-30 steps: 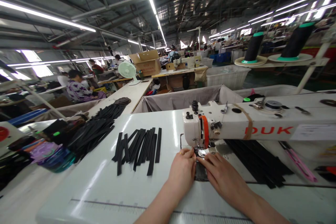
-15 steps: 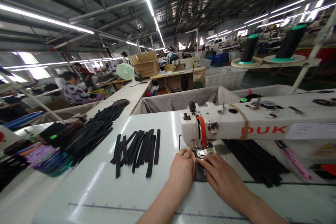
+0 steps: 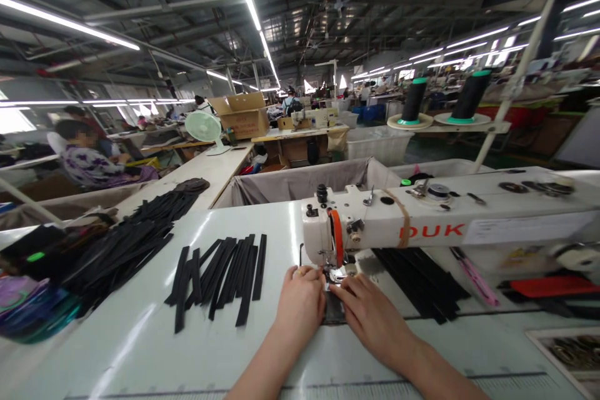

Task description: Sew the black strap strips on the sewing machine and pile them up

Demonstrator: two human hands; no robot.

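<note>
My left hand (image 3: 302,297) is close in front of the needle area of a white sewing machine (image 3: 435,219), fingers bent and pressed together on a piece too hidden to name. From the other side, my right hand (image 3: 370,315) meets it, its index finger reaching toward the presser foot (image 3: 338,275). A tiny white bit shows between the fingertips. Left of my hands, a loose batch of black strips (image 3: 229,272) lies on the pale tabletop. More black strips (image 3: 417,278) rest under the machine arm.
A large heap of black strips (image 3: 135,240) covers the left side. Pink-handled snippers (image 3: 475,278) lie under the arm. Two black thread cones (image 3: 415,103) stand behind. A green fan (image 3: 205,128) and a cardboard box (image 3: 241,115) are farther back; a seated person (image 3: 89,156) is at left.
The view has swung to the right, so everything appears shifted left and a tray of small metal parts shows at lower right. Both hands stay at the needle, in nearly the same pose.
</note>
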